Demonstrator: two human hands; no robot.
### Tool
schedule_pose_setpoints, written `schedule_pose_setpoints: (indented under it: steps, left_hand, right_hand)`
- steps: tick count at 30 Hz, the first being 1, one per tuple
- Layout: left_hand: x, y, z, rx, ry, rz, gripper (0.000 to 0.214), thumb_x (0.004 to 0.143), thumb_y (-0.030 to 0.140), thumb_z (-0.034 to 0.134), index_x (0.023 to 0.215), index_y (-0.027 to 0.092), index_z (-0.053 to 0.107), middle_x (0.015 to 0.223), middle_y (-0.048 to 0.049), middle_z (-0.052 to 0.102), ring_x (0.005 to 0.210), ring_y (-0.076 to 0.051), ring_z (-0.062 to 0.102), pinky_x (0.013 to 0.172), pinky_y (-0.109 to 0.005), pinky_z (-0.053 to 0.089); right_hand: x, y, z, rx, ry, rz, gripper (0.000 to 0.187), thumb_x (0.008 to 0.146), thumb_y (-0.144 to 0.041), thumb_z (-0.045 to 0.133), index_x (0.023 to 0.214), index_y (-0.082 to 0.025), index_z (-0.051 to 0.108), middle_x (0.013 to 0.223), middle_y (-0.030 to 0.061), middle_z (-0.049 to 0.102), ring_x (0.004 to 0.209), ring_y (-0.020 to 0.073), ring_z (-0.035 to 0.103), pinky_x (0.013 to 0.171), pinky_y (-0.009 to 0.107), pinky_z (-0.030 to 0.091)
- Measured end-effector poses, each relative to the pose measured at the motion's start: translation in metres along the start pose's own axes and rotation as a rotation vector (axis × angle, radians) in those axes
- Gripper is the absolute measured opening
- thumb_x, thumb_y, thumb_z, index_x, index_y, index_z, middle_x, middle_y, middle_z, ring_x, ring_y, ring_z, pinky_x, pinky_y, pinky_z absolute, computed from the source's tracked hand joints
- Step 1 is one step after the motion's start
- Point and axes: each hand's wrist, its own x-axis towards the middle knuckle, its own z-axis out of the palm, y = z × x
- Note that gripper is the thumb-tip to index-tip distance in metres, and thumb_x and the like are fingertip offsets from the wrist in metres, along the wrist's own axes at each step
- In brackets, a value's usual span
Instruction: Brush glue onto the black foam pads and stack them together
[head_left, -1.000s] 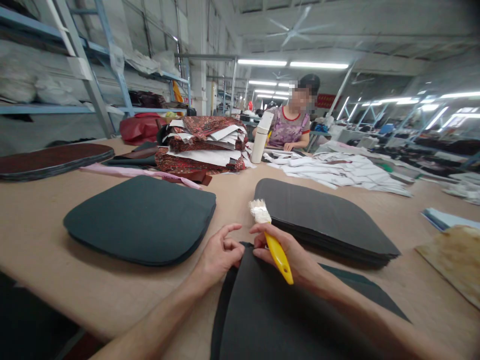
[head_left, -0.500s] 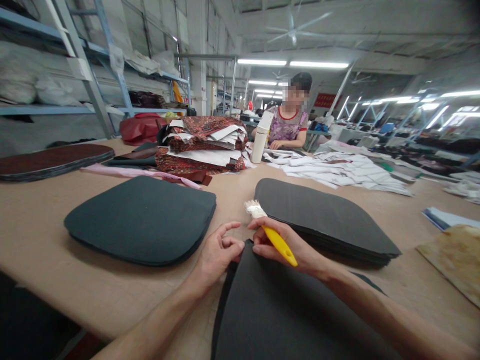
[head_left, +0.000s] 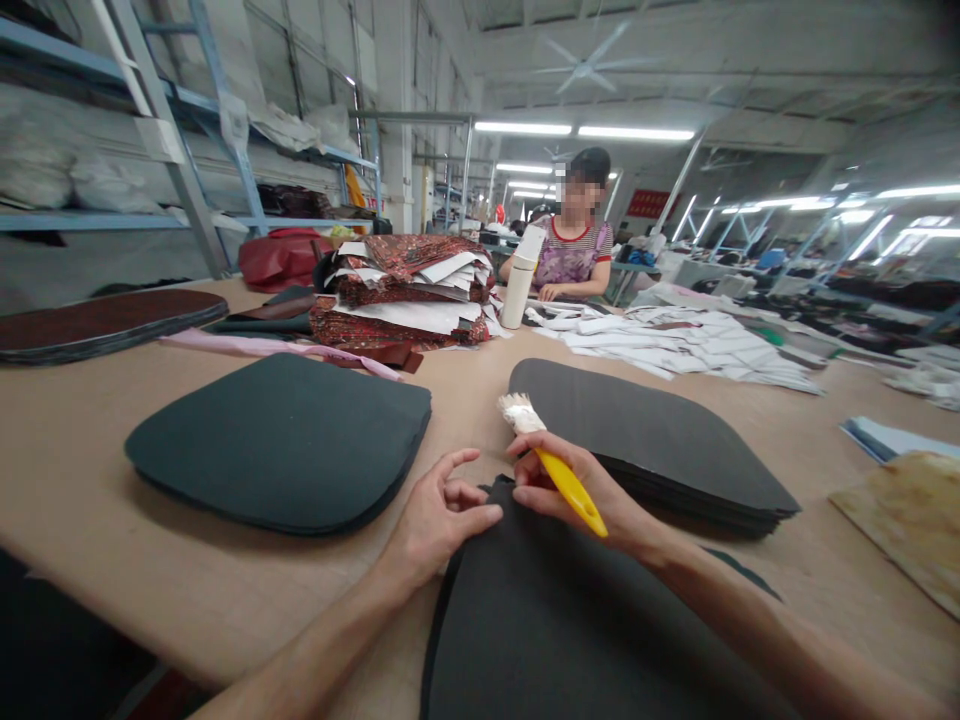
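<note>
A brush with a yellow handle (head_left: 571,490) and whitened bristles (head_left: 520,411) lies across my right hand (head_left: 571,485), held between its fingers. Its thumb and fingertips also touch the narrow far corner of a dark grey sheet (head_left: 570,610), which lies directly in front of me over another dark layer. My left hand (head_left: 439,515) is at the sheet's left edge, thumb on top and the other fingers curled at the side. To the left lies a stack of dark green rounded panels (head_left: 285,440). A thicker stack of dark grey panels (head_left: 637,430) sits just beyond my right hand.
On the brown table (head_left: 469,400) stand a bundle of red patterned pieces (head_left: 409,290) and a cream container (head_left: 519,285). White strips (head_left: 675,335) spread at the back right, near a seated person (head_left: 574,240). A stained yellowish piece (head_left: 911,515) lies at the right edge.
My left thumb has stretched further over the sheet's corner. My right hand and the brush have shifted slightly to the right.
</note>
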Motion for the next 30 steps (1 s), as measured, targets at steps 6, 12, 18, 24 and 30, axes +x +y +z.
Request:
schedule_pose_setpoints:
  steps: [6,12,18,24,30]
  left_hand:
    - [0.001,-0.009,-0.002,0.028,0.022,0.052,0.061,0.054,0.025,0.073,0.107,0.018,0.044,0.058,0.0066,0.057,0.055,-0.010,0.050,0.055,-0.021,0.036]
    - [0.002,-0.013,-0.004,0.051,-0.001,0.081,0.027,0.059,0.026,0.070,0.078,0.017,0.054,0.067,0.0008,0.060,0.063,-0.012,0.055,0.059,-0.022,0.040]
    - [0.002,-0.010,-0.005,0.003,0.023,0.055,0.028,0.052,0.028,0.075,0.068,0.016,0.056,0.064,0.0017,0.058,0.060,-0.010,0.052,0.057,-0.021,0.038]
    - [0.004,-0.011,-0.006,0.115,0.014,0.065,0.024,0.056,0.025,0.071,0.073,0.016,0.056,0.067,0.0001,0.058,0.064,-0.013,0.053,0.061,-0.024,0.041]
    - [0.003,-0.015,-0.005,0.467,0.133,0.285,0.011,0.064,0.015,0.063,0.074,0.017,0.058,0.091,-0.0017,0.055,0.067,-0.011,0.052,0.063,-0.024,0.042]
  right_hand:
    - [0.001,-0.005,0.001,-0.121,0.043,0.018,0.036,0.078,-0.037,0.061,0.105,-0.019,0.047,0.076,-0.0018,0.051,0.064,0.0098,0.048,0.058,0.023,0.038]
    - [0.001,-0.006,0.004,-0.204,0.204,0.014,0.033,0.079,-0.038,0.059,0.103,-0.019,0.048,0.078,0.0001,0.055,0.069,0.0121,0.052,0.064,0.025,0.042]
    - [0.000,-0.001,0.003,-0.214,0.212,-0.011,0.037,0.077,-0.041,0.060,0.105,-0.020,0.048,0.077,0.0000,0.056,0.067,0.0129,0.054,0.060,0.026,0.043]
    - [-0.019,-0.007,-0.008,-0.457,0.287,0.004,0.024,0.079,-0.041,0.058,0.090,-0.020,0.058,0.086,0.0042,0.061,0.075,0.0173,0.058,0.066,0.029,0.046]
    - [-0.089,-0.012,-0.002,-0.615,0.280,0.052,0.023,0.077,-0.041,0.063,0.092,-0.024,0.062,0.096,0.0052,0.064,0.086,0.0226,0.061,0.078,0.037,0.049]
